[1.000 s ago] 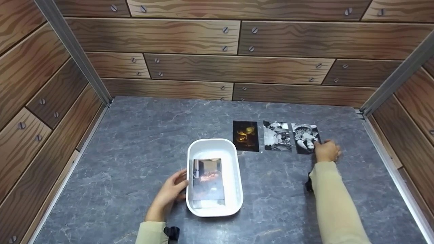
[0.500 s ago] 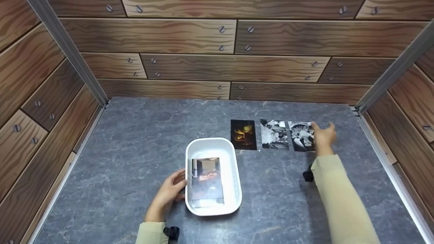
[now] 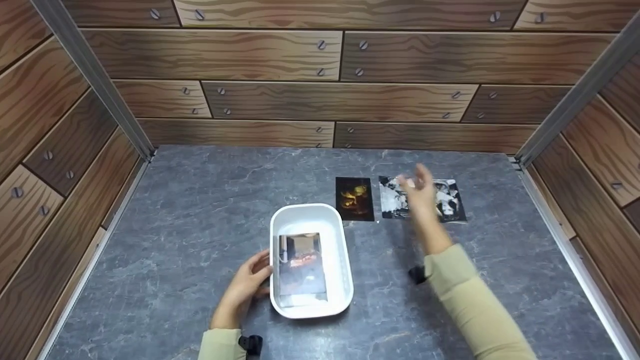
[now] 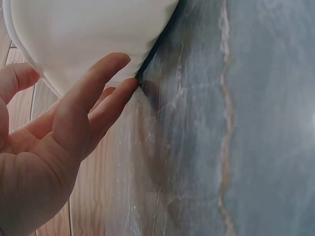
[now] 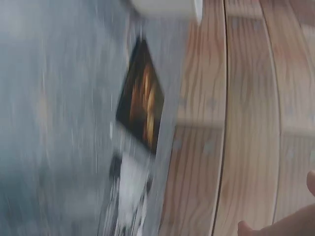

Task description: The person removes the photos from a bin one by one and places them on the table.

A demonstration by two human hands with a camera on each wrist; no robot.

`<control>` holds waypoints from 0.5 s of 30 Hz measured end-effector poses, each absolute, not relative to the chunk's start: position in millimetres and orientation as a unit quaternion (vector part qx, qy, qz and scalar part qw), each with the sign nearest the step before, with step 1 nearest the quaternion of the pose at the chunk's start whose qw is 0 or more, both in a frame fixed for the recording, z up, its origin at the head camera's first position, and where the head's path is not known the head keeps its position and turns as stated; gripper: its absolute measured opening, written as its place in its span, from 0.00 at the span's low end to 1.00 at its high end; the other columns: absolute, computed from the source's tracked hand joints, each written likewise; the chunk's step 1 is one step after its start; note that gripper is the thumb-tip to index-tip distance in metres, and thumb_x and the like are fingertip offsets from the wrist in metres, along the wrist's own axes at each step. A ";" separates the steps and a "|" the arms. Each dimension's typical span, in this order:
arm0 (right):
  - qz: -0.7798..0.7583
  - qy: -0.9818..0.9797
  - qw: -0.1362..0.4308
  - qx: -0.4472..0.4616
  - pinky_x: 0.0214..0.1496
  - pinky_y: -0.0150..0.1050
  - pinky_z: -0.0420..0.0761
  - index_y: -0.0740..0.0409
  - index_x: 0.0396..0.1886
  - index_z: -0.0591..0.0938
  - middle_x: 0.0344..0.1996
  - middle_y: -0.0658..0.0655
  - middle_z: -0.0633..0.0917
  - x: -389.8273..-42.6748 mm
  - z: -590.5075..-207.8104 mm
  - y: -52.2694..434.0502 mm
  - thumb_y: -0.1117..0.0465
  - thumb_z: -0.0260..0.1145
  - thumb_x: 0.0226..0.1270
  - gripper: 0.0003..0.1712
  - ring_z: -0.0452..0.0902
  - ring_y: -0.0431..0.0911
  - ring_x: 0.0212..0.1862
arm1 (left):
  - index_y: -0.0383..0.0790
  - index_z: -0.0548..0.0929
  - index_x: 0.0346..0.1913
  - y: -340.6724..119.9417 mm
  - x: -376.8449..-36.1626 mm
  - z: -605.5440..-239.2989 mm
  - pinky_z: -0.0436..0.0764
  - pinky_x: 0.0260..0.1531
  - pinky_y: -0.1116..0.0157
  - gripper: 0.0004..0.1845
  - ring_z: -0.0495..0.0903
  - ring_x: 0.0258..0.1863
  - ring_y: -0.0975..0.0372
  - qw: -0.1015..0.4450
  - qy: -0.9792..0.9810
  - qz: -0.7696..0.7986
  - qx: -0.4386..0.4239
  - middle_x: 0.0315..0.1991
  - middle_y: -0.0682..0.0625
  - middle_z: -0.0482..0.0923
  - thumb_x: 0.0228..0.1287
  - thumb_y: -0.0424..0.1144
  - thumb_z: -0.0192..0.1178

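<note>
A white rectangular tub stands on the table, with a colour photo lying flat inside. My left hand rests against the tub's left side. In the left wrist view its thumb is at the rim and its fingers touch the wall and base from outside. My right hand, blurred, hovers over two black-and-white photos, its fingers spread and holding nothing. The left one is partly covered by it; the right one shows beyond the hand. A dark photo with yellow-orange figures lies left of them.
Grey marbled tabletop surrounds the tub and the row of photos. Wood-patterned walls close in the back and both sides, with metal posts at the corners.
My right hand has left the rightmost photo, lifted and swung left over the middle of the row. My left hand stays at the tub. The view has shifted slightly.
</note>
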State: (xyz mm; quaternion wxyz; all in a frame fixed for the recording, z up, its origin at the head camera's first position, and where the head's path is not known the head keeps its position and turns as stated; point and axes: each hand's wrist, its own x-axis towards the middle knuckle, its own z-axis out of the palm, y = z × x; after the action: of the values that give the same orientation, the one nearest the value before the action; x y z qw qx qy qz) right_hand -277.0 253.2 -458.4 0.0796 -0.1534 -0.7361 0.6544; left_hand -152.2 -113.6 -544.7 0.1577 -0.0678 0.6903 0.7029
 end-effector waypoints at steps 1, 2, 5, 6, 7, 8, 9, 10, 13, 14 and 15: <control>0.653 -0.741 0.066 -0.140 0.74 0.46 0.64 0.52 0.76 0.54 0.75 0.59 0.58 -271.7 -459.7 243.3 0.55 0.66 0.66 0.45 0.56 0.55 0.73 | 0.27 0.58 0.72 -113.7 -151.7 -544.8 0.86 0.41 0.57 0.30 0.70 0.63 0.45 0.157 0.691 0.702 -0.067 0.69 0.28 0.61 0.70 0.32 0.52; 0.657 -0.741 0.056 -0.126 0.73 0.47 0.64 0.52 0.76 0.55 0.74 0.59 0.59 -266.2 -461.8 233.2 0.55 0.66 0.65 0.44 0.57 0.55 0.73 | 0.27 0.58 0.71 -113.9 -151.3 -544.9 0.86 0.41 0.57 0.30 0.70 0.63 0.45 0.156 0.693 0.701 -0.066 0.69 0.28 0.61 0.70 0.32 0.52; 0.667 -0.738 0.050 -0.086 0.71 0.48 0.67 0.57 0.73 0.60 0.70 0.64 0.66 -249.0 -469.0 201.2 0.60 0.68 0.64 0.41 0.62 0.57 0.69 | 0.27 0.58 0.72 -113.7 -150.4 -545.2 0.86 0.40 0.58 0.30 0.70 0.63 0.45 0.155 0.696 0.698 -0.070 0.69 0.28 0.61 0.70 0.33 0.52; 0.674 -0.733 0.048 -0.074 0.70 0.48 0.69 0.59 0.72 0.62 0.68 0.65 0.68 -242.7 -471.7 190.2 0.62 0.68 0.63 0.39 0.64 0.57 0.68 | 0.28 0.58 0.72 -113.6 -150.3 -545.0 0.86 0.40 0.58 0.30 0.70 0.64 0.45 0.154 0.697 0.697 -0.072 0.69 0.29 0.61 0.70 0.33 0.52; 0.680 -0.729 0.049 -0.058 0.68 0.47 0.71 0.62 0.70 0.63 0.66 0.67 0.69 -236.2 -475.2 179.1 0.65 0.67 0.63 0.37 0.65 0.59 0.66 | 0.28 0.58 0.72 -113.5 -150.3 -544.9 0.86 0.40 0.58 0.30 0.69 0.64 0.44 0.153 0.697 0.697 -0.073 0.69 0.29 0.61 0.70 0.33 0.52; 0.689 -0.722 0.049 -0.041 0.66 0.47 0.73 0.65 0.69 0.64 0.64 0.69 0.70 -229.1 -478.3 168.0 0.68 0.66 0.62 0.36 0.66 0.61 0.65 | 0.28 0.59 0.72 -113.3 -150.3 -544.8 0.86 0.40 0.58 0.30 0.69 0.64 0.44 0.154 0.695 0.698 -0.074 0.69 0.29 0.61 0.70 0.33 0.52; 0.695 -0.718 0.047 -0.020 0.65 0.46 0.75 0.69 0.67 0.64 0.63 0.71 0.70 -221.9 -481.3 157.6 0.70 0.65 0.61 0.35 0.66 0.63 0.64 | 0.28 0.59 0.72 -113.2 -150.4 -544.7 0.86 0.40 0.57 0.30 0.69 0.64 0.43 0.154 0.694 0.700 -0.074 0.69 0.29 0.61 0.70 0.32 0.52; 0.702 -0.711 0.041 0.001 0.64 0.46 0.76 0.71 0.67 0.63 0.62 0.73 0.70 -214.7 -484.8 147.7 0.73 0.64 0.60 0.35 0.66 0.65 0.64 | 0.28 0.59 0.72 -113.1 -150.7 -544.6 0.86 0.41 0.57 0.30 0.69 0.64 0.43 0.154 0.692 0.702 -0.073 0.69 0.29 0.61 0.70 0.32 0.52; 0.705 -0.708 0.001 0.043 0.62 0.45 0.78 0.75 0.68 0.59 0.63 0.76 0.67 -192.6 -492.8 121.5 0.74 0.63 0.60 0.38 0.64 0.68 0.64 | 0.28 0.59 0.71 -113.0 -151.3 -544.6 0.86 0.42 0.56 0.29 0.69 0.64 0.42 0.154 0.687 0.707 -0.074 0.69 0.29 0.61 0.70 0.31 0.52; 0.704 -0.708 -0.014 0.052 0.63 0.46 0.77 0.75 0.69 0.58 0.64 0.76 0.66 -186.1 -495.4 114.8 0.74 0.64 0.60 0.39 0.64 0.68 0.64 | 0.29 0.59 0.71 -113.0 -151.4 -544.9 0.86 0.43 0.56 0.29 0.69 0.64 0.42 0.155 0.686 0.707 -0.074 0.69 0.29 0.61 0.70 0.31 0.51; 0.700 -0.711 -0.026 0.058 0.63 0.47 0.77 0.75 0.69 0.57 0.64 0.77 0.66 -180.3 -498.2 108.7 0.73 0.65 0.60 0.40 0.64 0.69 0.64 | 0.29 0.59 0.72 -113.0 -151.4 -545.1 0.86 0.43 0.56 0.29 0.69 0.64 0.42 0.155 0.685 0.708 -0.076 0.69 0.29 0.61 0.70 0.31 0.51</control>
State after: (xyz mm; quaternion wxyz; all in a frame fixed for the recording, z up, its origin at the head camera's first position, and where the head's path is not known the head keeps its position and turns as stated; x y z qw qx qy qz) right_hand -180.3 108.7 -498.2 -0.0256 0.0585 -0.7111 0.7002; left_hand -151.4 -113.0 -545.1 0.1549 -0.0755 0.6846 0.7082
